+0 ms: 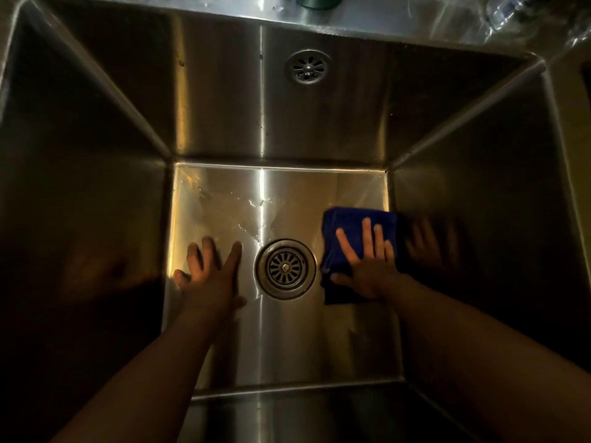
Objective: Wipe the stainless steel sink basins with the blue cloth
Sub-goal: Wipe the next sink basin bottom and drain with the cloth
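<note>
I look straight down into a deep stainless steel sink basin (pixel 224 193). A folded blue cloth (pixel 351 225) lies flat on the basin floor, right of the round drain (pixel 285 268), against the right wall. My right hand (pixel 367 260) presses on the cloth with fingers spread. My left hand (pixel 209 270) rests flat on the bare basin floor left of the drain, fingers apart, holding nothing. The right wall mirrors the cloth and hand.
An overflow grate (pixel 308 69) sits high on the back wall. Water drops and streaks (pixel 256 219) lie on the floor behind the drain. On the back ledge stand a dark green round object (pixel 315 0) and crinkled clear plastic (pixel 511 11).
</note>
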`<action>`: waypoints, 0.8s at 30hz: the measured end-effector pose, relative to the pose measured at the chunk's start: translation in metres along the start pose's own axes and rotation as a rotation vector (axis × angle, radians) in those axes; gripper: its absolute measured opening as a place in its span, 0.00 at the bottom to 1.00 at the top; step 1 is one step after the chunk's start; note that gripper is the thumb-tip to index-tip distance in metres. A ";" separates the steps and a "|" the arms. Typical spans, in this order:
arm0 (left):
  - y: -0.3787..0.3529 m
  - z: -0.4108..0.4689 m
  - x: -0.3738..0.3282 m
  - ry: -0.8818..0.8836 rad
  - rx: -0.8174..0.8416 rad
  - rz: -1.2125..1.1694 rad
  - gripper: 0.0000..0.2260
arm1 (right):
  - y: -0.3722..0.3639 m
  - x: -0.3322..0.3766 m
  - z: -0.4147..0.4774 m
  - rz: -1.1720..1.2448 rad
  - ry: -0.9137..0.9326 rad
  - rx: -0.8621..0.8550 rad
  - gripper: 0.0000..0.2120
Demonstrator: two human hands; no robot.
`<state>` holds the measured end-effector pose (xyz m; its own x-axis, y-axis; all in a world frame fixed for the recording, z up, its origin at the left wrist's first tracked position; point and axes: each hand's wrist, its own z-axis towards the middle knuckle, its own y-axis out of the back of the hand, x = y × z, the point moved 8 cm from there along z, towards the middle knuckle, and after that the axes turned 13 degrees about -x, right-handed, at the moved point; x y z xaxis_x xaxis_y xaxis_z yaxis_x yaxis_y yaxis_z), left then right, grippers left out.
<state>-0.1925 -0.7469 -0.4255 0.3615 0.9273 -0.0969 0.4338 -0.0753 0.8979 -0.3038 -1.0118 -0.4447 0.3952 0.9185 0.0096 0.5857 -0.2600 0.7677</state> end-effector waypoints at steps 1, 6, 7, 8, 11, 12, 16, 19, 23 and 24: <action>0.003 0.000 0.000 -0.001 -0.016 0.011 0.46 | 0.006 0.000 0.009 0.037 -0.035 0.007 0.46; 0.024 0.002 -0.024 -0.095 -0.190 -0.128 0.40 | 0.010 0.002 0.009 0.138 -0.084 -0.064 0.46; 0.029 0.003 -0.032 -0.115 -0.230 -0.165 0.38 | 0.012 0.003 0.008 0.152 -0.076 -0.100 0.46; 0.035 0.003 -0.040 -0.137 -0.280 -0.179 0.36 | 0.014 0.003 0.008 0.161 -0.074 -0.130 0.46; 0.045 0.003 -0.063 -0.207 -0.364 -0.210 0.33 | 0.021 0.005 0.008 0.165 -0.083 -0.204 0.47; 0.045 0.003 -0.070 -0.231 -0.361 -0.229 0.32 | 0.023 0.005 0.008 0.167 -0.085 -0.223 0.47; 0.041 -0.001 -0.088 -0.244 -0.309 -0.331 0.30 | 0.037 -0.004 0.007 0.222 -0.132 -0.294 0.40; 0.038 -0.004 -0.091 -0.188 -0.294 -0.439 0.27 | 0.059 -0.017 -0.006 0.316 -0.272 -0.525 0.32; 0.032 -0.003 -0.098 -0.154 -0.231 -0.504 0.25 | 0.061 -0.020 -0.032 0.248 -0.541 -0.628 0.35; 0.030 -0.003 -0.100 -0.144 -0.207 -0.522 0.24 | 0.054 -0.020 -0.035 0.277 -0.627 -0.570 0.36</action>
<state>-0.2178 -0.8408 -0.3873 0.2580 0.7622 -0.5937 0.4191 0.4653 0.7796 -0.3047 -1.0343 -0.3807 0.8829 0.4692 0.0181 0.0366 -0.1071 0.9936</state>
